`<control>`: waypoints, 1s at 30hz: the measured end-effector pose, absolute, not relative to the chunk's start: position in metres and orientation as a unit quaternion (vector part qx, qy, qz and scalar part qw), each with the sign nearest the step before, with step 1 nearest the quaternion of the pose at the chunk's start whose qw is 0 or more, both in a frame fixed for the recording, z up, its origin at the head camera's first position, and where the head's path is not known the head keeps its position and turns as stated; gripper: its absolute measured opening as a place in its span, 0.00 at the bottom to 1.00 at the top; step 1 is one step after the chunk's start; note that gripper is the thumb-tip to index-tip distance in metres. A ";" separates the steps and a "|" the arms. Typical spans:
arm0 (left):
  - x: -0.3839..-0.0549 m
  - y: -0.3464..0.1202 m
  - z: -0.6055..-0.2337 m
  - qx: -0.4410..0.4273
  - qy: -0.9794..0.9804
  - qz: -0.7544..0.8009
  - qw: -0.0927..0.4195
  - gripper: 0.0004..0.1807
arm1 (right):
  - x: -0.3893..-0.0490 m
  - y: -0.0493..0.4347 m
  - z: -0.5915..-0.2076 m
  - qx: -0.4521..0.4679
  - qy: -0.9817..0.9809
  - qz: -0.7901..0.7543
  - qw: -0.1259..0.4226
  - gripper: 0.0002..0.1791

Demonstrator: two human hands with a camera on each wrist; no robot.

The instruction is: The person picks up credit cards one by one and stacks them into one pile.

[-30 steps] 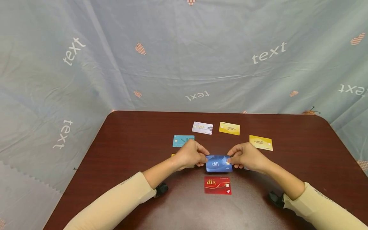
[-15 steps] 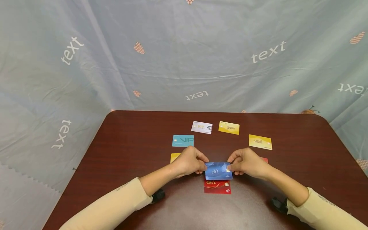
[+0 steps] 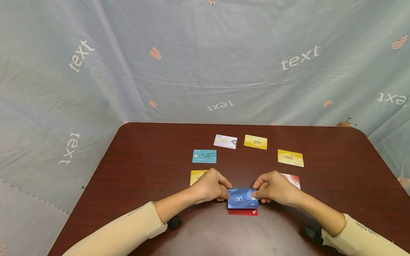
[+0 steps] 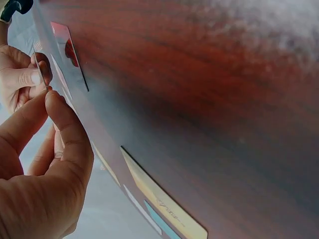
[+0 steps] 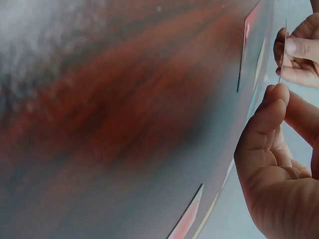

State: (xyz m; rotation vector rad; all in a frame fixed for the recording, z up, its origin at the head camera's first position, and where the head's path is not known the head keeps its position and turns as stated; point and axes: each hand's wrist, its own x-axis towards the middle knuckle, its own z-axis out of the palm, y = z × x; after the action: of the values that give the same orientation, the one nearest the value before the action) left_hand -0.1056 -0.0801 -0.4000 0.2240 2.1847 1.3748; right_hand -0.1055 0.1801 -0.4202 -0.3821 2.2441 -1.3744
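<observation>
A blue VIP card [image 3: 242, 199] is held level between both hands in the head view. My left hand [image 3: 212, 186] pinches its left edge between thumb and fingers. At its right edge, my right hand [image 3: 275, 188] pinches it the same way. Both wrist views show the card edge-on, raised above the table, with the left hand [image 4: 55, 154] and the right hand [image 5: 279, 164] at opposite ends. Beneath the blue card in the head view lies a red VIP card [image 3: 242, 212], mostly covered, with only its near strip showing.
On the dark wooden table [image 3: 153, 156], other cards form an arc: a yellow card [image 3: 196, 175] partly behind the left hand, a teal card [image 3: 204, 156], a white card [image 3: 225, 141], yellow cards [image 3: 255, 142] [image 3: 290, 158], and a red-and-white card [image 3: 292, 180] partly behind the right hand. A curtain hangs behind.
Both hands have drawn the blue card toward the near side of the table, so it now overlaps most of the red card in the head view. The other cards have stayed put.
</observation>
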 end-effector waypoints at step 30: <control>-0.095 -0.074 -0.414 0.111 0.809 0.507 0.276 0.10 | -0.098 0.175 -0.429 -0.159 0.825 -0.479 0.256 0.09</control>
State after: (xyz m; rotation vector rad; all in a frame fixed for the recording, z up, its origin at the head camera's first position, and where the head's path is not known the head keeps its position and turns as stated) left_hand -0.0950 -0.0740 -0.4137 0.2972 2.1734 1.3636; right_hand -0.0976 0.1754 -0.4291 -0.4314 2.2394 -1.2995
